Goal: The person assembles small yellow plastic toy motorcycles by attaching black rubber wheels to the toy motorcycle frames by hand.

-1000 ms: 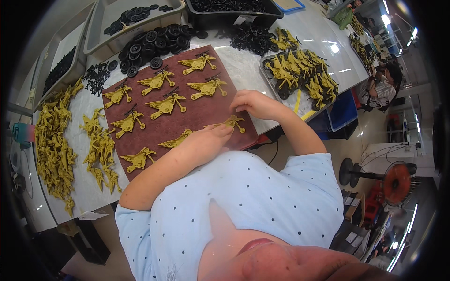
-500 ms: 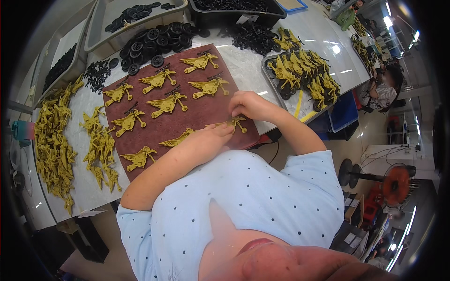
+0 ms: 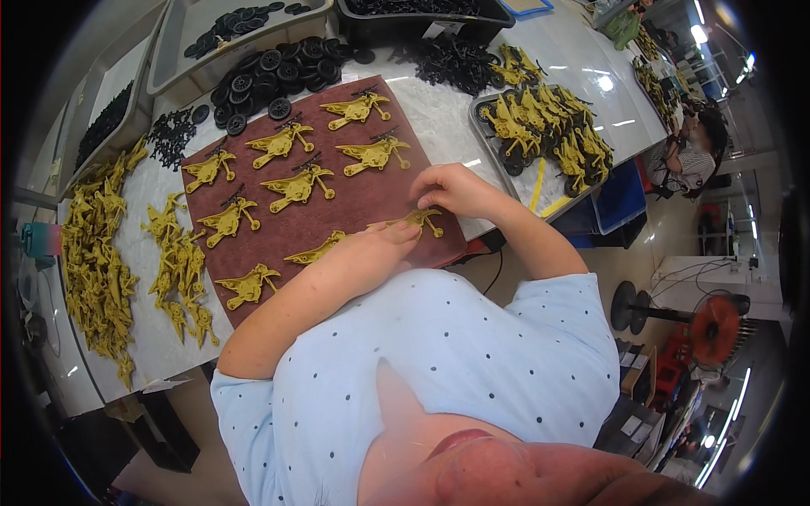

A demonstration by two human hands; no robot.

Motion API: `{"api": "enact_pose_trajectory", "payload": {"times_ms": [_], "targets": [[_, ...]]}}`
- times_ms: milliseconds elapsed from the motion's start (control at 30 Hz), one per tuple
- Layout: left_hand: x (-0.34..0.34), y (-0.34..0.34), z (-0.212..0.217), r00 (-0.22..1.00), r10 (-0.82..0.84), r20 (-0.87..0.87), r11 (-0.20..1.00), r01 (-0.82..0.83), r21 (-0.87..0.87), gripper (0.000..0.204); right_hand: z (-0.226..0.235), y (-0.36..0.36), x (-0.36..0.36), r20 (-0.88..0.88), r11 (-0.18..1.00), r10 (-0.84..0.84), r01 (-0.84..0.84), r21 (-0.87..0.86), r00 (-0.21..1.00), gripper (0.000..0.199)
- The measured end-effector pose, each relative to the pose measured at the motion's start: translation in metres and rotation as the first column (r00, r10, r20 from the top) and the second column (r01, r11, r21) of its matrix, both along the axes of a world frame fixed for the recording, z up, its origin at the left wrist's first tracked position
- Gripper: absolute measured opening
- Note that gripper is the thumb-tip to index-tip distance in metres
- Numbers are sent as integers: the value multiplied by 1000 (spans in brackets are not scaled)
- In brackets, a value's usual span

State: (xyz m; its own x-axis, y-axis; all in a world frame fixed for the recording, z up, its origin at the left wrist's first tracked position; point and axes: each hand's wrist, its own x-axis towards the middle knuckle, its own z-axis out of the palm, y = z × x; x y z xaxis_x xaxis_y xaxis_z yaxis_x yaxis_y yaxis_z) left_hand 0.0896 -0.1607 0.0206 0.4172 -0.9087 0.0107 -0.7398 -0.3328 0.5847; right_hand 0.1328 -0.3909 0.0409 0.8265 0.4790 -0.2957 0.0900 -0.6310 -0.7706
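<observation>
A yellow plastic toy motorcycle body [image 3: 429, 221] lies at the near right of a dark red cloth mat [image 3: 337, 211]. The fingers of my left hand [image 3: 384, 244] lie close together over it and hold it against the mat, covering most of it. Just above its front end, my right hand [image 3: 456, 191] is closed with curled fingers; anything pinched there is hidden. Another yellow body [image 3: 316, 248] shows partly behind my left forearm, and one more [image 3: 247, 287] lies at the near left. Farther up the mat, several yellow bodies [image 3: 295, 187] carry black handlebars.
Loose yellow bodies [image 3: 97, 270] are heaped on the left. Black wheels [image 3: 270, 80] and small black parts [image 3: 451, 67] lie behind the mat, below grey [image 3: 245, 63] and black bins [image 3: 422, 29]. A tray [image 3: 527, 198] of yellow-and-black toys stands right. A fan [image 3: 713, 329] stands beyond.
My right hand's fingers have shifted very slightly above the toy body's front end. My left hand stays over the body. The whole view has tilted a little.
</observation>
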Motion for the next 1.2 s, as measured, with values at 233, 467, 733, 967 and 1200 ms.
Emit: {"api": "enact_pose_trajectory", "payload": {"times_ms": [233, 467, 733, 967, 1200], "targets": [[0, 0, -2, 1000, -3, -17, 1000, 2, -19, 39, -8, 1, 3, 91, 993, 90, -82, -85, 992, 11], [0, -2, 6, 999, 4, -47, 1000, -3, 21, 39, -14, 0, 5, 85, 1000, 21, -22, 8, 996, 11], [0, -4, 5, 1000, 6, 8, 999, -6, 33, 39, -10, 7, 11, 161, 996, 88, -87, -16, 983, 15], [-2, -5, 0, 999, 16, 38, 999, -18, 37, 40, 14, 22, 17, -55, 950, 184, -192, -245, 981, 18], [-1, -5, -3, 999, 17, 36, 1000, -17, -4, 37, 15, 12, 25, -132, 947, 224, -248, -204, 966, 21]]}}
